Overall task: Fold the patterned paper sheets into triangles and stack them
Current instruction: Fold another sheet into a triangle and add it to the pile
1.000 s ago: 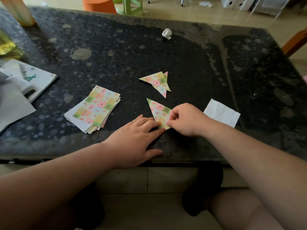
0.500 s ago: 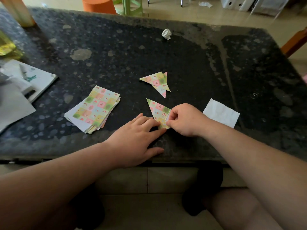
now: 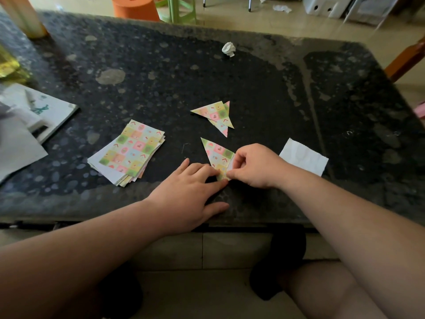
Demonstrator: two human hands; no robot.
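The right hand [image 3: 255,166] had its fingers curled in, thumb and forefinger pinching the near right edge of a half-folded patterned triangle [image 3: 217,155], where a strip of the white underside showed. The left hand [image 3: 190,187] lay flat beside it with the fingers straight and close together, their tips pressing the triangle's near corner onto the dark stone table [image 3: 161,77], the thumb spread out toward the table's front edge. The triangle's long point aimed away from the person and to the left. Just beyond it lay two finished triangles [image 3: 215,113], one overlapping the other. To the left of the hands, apart from them, sat the stack of unfolded patterned sheets [image 3: 131,153], slightly fanned. A white paper square [image 3: 303,156] lay just right of the right wrist, and a crumpled paper ball [image 3: 228,49] sat near the far edge. White papers [image 3: 50,111] were spread over the left end. On the floor beyond stood an orange tub [image 3: 135,6] and white boxes [image 3: 326,5]; I could not tell what they held.
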